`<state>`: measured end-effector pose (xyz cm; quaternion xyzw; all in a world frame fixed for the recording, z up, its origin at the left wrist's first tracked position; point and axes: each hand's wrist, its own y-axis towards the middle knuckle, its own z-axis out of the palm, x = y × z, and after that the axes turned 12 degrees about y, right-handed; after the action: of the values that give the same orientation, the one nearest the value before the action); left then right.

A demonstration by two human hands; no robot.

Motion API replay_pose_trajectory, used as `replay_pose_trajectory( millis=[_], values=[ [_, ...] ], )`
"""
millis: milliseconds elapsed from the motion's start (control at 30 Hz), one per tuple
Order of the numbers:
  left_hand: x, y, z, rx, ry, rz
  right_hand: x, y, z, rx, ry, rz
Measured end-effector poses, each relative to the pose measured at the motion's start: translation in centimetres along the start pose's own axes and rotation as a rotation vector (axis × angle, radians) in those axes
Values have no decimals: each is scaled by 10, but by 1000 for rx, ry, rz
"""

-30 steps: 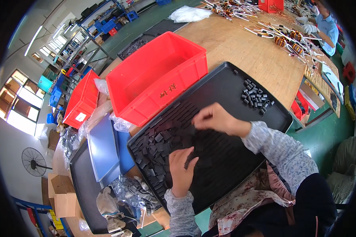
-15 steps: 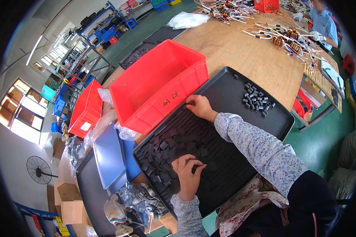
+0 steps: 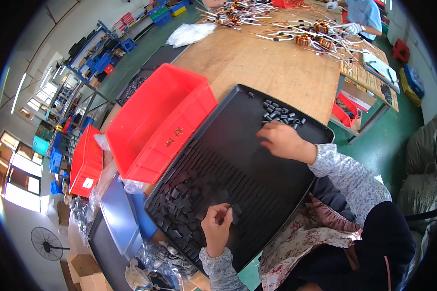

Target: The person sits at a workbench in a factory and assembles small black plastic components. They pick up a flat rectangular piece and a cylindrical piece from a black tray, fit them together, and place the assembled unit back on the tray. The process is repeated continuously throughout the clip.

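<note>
A large black tray (image 3: 250,114) lies before me on the table. Loose flat black pieces (image 3: 177,203) are heaped at its left, beside rows of similar black strips (image 3: 238,174). Low over these, my left hand (image 3: 216,229) pinches what looks like a small black piece (image 3: 231,206) between thumb and fingertips. Short black hollow cylinders (image 3: 276,112) cluster in the tray's far right corner. My right hand (image 3: 287,142) is just on the near side of them, thumb apart from the bent fingers, with nothing visible in it.
A red bin (image 3: 155,140) stands against the tray's far left edge, another red bin (image 3: 86,162) behind it. Blue sheets (image 3: 119,216) and gloves (image 3: 138,276) lie at the left. Wired copper coils (image 3: 303,40) cover the far table, where a gloved person (image 3: 364,19) sits.
My right hand has left the end of the strip rows by the bin and moved right, toward the cylinders. The left thumb and fingers have come together. The whole view has shifted.
</note>
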<state>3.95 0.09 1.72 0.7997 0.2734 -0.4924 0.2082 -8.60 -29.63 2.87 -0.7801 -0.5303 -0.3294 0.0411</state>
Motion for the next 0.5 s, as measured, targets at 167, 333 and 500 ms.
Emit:
replay_pose_trajectory(
  millis=[167,333,500],
  values=[
    [-5,1,8,90,58,39,-35,-48,-21,-208,-197,179],
    [-27,6,20,19,-1,38,-40,-68,-10,-131,-78,35],
    [-31,11,30,143,94,120,-21,-78,-14,-85,19,166]
  ],
)
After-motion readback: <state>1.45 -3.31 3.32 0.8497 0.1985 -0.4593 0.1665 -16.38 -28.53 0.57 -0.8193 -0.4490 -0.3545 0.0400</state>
